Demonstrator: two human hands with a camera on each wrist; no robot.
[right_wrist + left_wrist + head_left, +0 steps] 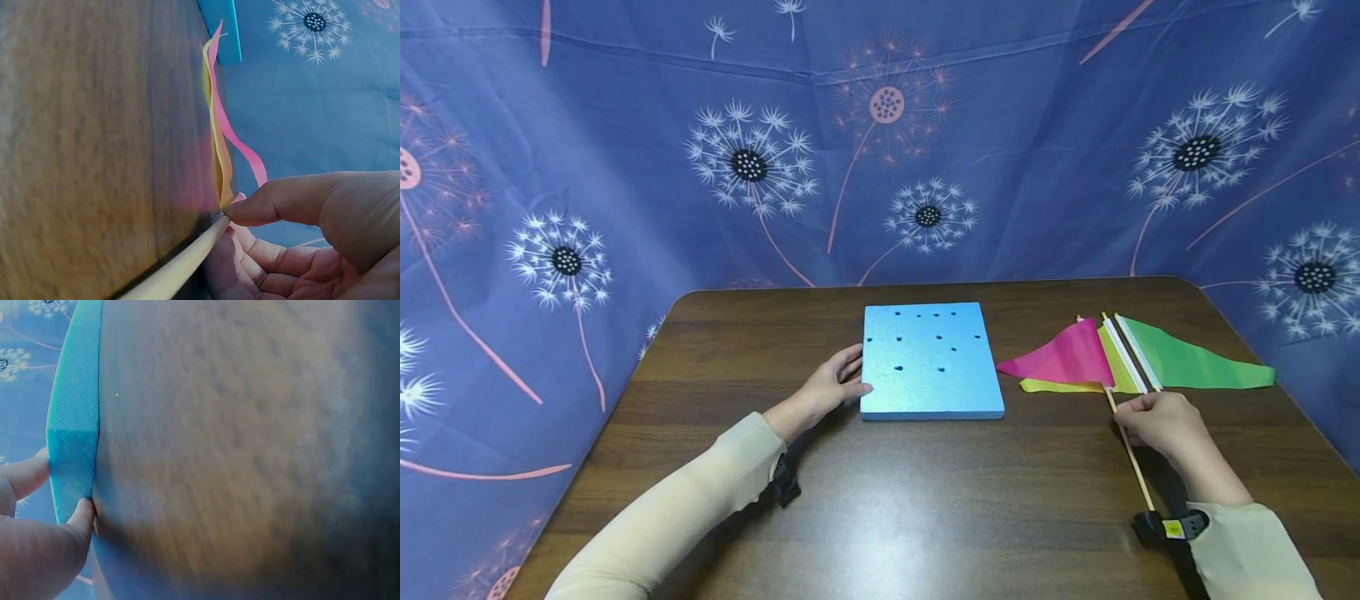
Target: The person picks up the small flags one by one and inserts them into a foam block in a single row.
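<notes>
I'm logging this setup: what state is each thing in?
Blue board: lying flat, holes unfilled.
Pink flag: spread out, pointing left.
Yellow flag: partly covered, pointing left.
Green flag: spread out, pointing right.
Left grip: holding the blue board's left edge.
Right grip: pinching the pink flag's stick.
Backdrop: hanging, creased.

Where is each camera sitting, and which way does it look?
Head: on the person's head, looking forward and down at the table and blue board; both sleeves and hands show.
Left wrist: on that wrist, looking past the left hand at the board's side.
Right wrist: on that wrist, looking past the right hand and stick toward the pink flag.
Head and right wrist share the stick.
</notes>
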